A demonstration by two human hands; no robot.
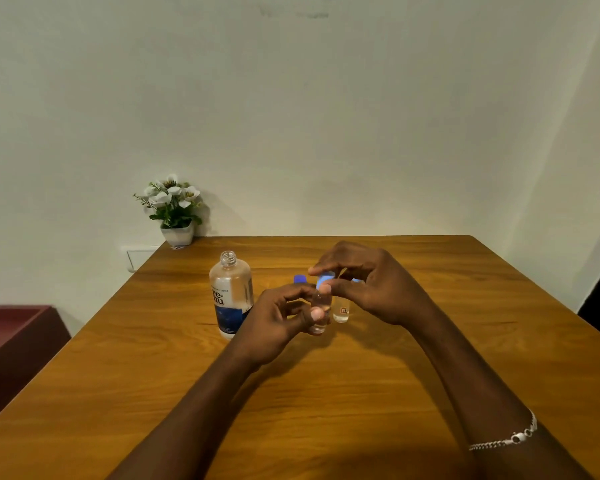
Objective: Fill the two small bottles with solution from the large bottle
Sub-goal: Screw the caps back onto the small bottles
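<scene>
My left hand (278, 320) pinches a clear small bottle (320, 306) mid-worktop (118, 375), and my right hand (371, 285) pinches a blurry blue cap (325, 279) on top. The second bottle (341, 313) is half hidden behind it. The big bottle (231, 292) stands uncapped, toward the left edge.

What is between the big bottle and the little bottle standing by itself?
In the head view, the left hand, holding the other little bottle, sits between the big bottle and the lone little bottle.

Both forearms bare. Right wrist: thin silver chain bracelet (515, 438) w/ a few rounder links toward its right end. Left grip (274, 323) & right grip (374, 285): nails cut short.
</scene>
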